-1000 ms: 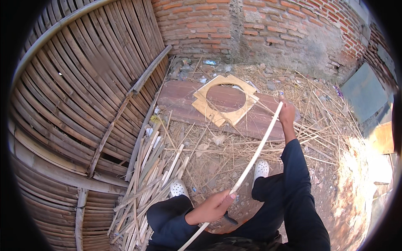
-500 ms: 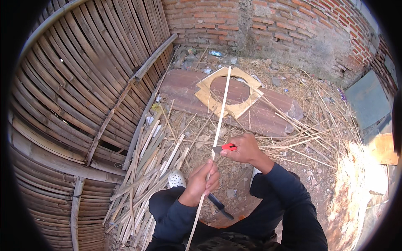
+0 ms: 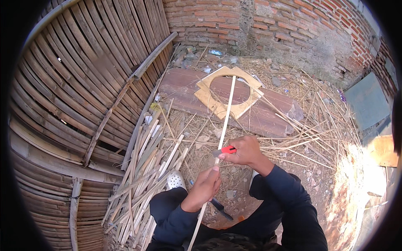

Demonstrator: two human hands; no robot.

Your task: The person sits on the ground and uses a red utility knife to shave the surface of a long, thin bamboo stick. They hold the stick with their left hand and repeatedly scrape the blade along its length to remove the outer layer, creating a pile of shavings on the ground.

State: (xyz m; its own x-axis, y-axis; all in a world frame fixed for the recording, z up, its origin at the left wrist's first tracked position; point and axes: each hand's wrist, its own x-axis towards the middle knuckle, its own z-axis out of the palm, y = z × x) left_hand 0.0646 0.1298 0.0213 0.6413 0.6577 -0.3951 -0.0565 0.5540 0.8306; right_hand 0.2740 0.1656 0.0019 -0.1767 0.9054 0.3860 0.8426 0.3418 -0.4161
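- The left hand (image 3: 205,187) is closed around a long, thin bamboo strip (image 3: 226,113), gripping it low on its length with the thumb lying along the strip.
- The bamboo strip runs from the bottom edge of the view, between the person's knees, up through the left hand and on toward the brick wall (image 3: 268,21); its far end lies over the round opening of a flat wooden frame (image 3: 243,109).
- The right hand (image 3: 245,151) is clenched on a red-handled utility knife (image 3: 224,150), just above the left hand; the grey blade end meets the strip at its right side.
- The two hands sit close together, the left thumb tip almost touching the knife.
- The wooden frame is pale, angular outside with a circular cut-out, and lies flat on a reddish-brown board (image 3: 184,85) on the ground.
- A heap of split bamboo slats (image 3: 142,175) lies to the person's left, beside a white shoe (image 3: 176,180).
- A woven bamboo panel (image 3: 75,83) curves across the left side of the view.
- Thin bamboo shavings and dry straw (image 3: 301,138) cover the dirt around the board.
- A dark-handled tool (image 3: 220,209) lies on the ground between the person's legs.
- A grey slab (image 3: 368,102) leans at the right.
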